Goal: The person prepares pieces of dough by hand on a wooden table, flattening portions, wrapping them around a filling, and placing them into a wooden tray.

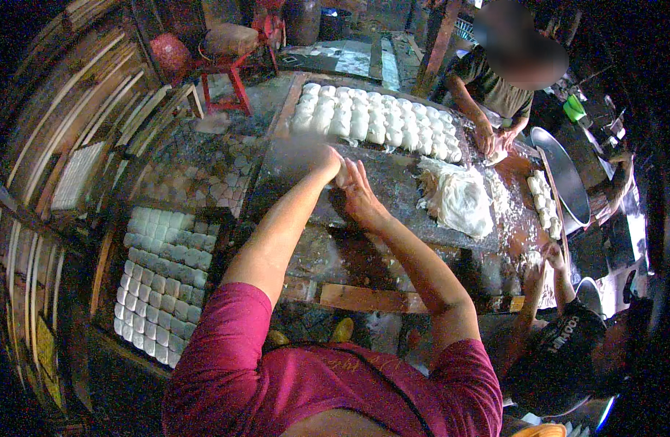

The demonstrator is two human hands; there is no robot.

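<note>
The left hand [329, 158] and right hand [362, 197] are together around a small piece of dough [341, 175], over the middle of the table [394, 183]; how tightly the fingers close cannot be told. The dough looks light, soft and probably tacky, best cupped by its sides. Flour [501, 211] whitens the dark table at right, beside a heap [457, 198]; rows [373, 120] lie far, a red stool [222, 67] far left

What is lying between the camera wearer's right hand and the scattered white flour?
Dark tabletop, then a large white dough mass, in the head view.
</note>
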